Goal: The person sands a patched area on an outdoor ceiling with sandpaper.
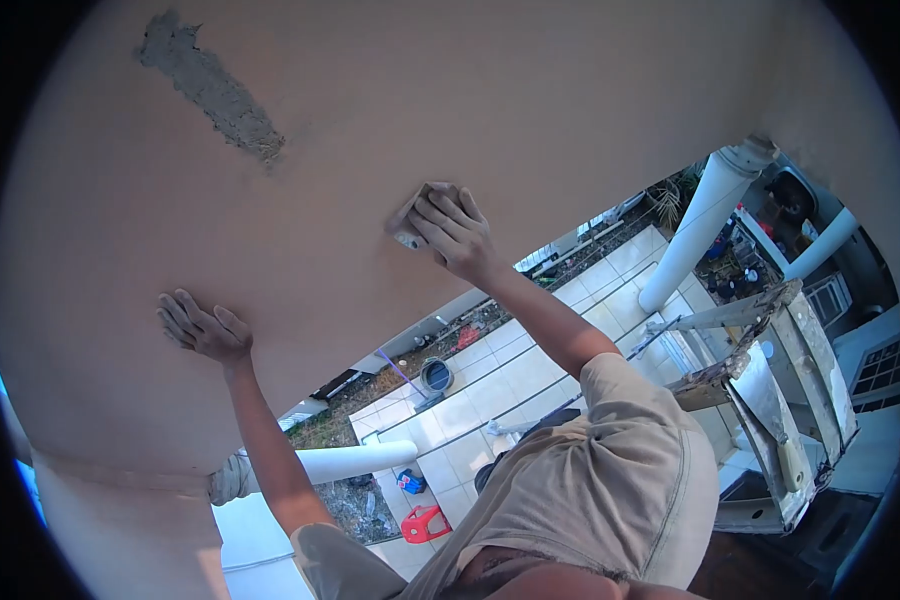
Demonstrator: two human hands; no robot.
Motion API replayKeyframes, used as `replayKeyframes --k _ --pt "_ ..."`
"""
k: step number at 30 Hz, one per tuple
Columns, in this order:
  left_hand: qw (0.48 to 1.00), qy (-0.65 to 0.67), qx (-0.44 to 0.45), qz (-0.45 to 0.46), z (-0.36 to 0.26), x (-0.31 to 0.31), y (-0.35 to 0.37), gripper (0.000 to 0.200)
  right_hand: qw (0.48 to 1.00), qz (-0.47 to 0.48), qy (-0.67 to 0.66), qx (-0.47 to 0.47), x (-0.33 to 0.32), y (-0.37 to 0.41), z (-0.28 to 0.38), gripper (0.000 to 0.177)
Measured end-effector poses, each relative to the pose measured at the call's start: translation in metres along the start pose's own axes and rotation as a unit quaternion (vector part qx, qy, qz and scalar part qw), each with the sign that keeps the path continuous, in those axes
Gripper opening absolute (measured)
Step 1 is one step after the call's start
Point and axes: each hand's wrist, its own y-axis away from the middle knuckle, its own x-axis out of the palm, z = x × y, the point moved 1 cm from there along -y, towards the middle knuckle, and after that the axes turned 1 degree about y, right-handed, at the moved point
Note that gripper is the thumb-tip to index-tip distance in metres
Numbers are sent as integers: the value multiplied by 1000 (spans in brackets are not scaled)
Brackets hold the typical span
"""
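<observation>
My right hand (452, 232) presses a small folded sheet that looks like sandpaper (406, 222) flat against the smooth brownish plastered surface (330, 230) above me. The sheet's edges stick out past the fingers, and dust coats the hand. To the left, my left hand (203, 325) lies with its palm on the same surface, fingers stretched out and holding nothing. A rough grey cement patch (215, 90) shows on the plaster at the upper left, apart from both hands.
Far below lies a tiled floor (530, 360) with a bucket (436, 375) and a red plastic stool (425, 523). White columns (700, 230) rise at the sides. A worn, spattered ladder-like frame (795, 380) stands at right, close to my shoulder.
</observation>
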Motion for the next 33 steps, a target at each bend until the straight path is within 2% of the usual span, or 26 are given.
replayKeyframes --k 3,4,6,7,8,9,10,13,15,16,18,20,22,25,27,28,30,31,33 --pt "999 27 8 17 2 -1 1 57 992 -119 -1 45 -27 -156 -37 28" --pt "999 33 3 21 1 4 2 57 993 -111 3 44 -25 -157 -54 28" --pt "999 23 -10 32 3 1 9 58 987 -155 5 38 -29 -154 -69 29" --pt "999 21 -13 28 3 0 9 58 986 -149 2 70 -24 -109 -68 28" --pt "999 15 -15 27 -1 1 11 59 985 -145 1 96 -15 -32 -66 27" --pt "1000 6 -19 24 -3 2 11 59 989 -86 -6 117 -9 39 -61 28" --pt "1000 -5 -24 11 -6 2 12 59 989 -63 -27 129 -11 73 -52 29" --pt "1000 13 1 10 -14 1 11 61 995 -51 -15 89 -28 7 -69 31" --pt "1000 -3 -13 27 -17 0 12 62 988 -117 -23 99 -46 -96 -89 32" --pt "999 4 -10 36 -20 1 13 62 988 -109 -18 107 -47 -110 -96 32" --pt "999 21 -34 32 -23 2 14 64 980 -171 -12 98 -46 -130 -104 32" --pt "999 13 -34 30 -23 -1 14 64 971 -164 -12 174 -24 -27 -83 34" --pt "999 11 -39 12 -30 5 14 64 972 -79 -24 220 -9 92 -42 33" --pt "1000 10 -1 23 -26 1 13 64 987 -63 -30 147 -26 71 -64 36" --pt "1000 7 -11 14 -32 0 11 64 976 -130 -17 174 -44 -7 -107 38" --pt "1000 12 -12 15 -34 3 11 64 976 -127 -13 174 -47 -27 -119 38" --pt "1000 12 -25 1 -32 4 14 63 952 -202 -12 231 -49 -51 -132 40" --pt "1000 14 -25 1 -29 3 16 63 944 -195 -6 265 -41 -23 -117 43" --pt "1000 8 -26 -1 -30 5 18 63 950 -154 -6 271 -6 83 -67 45"
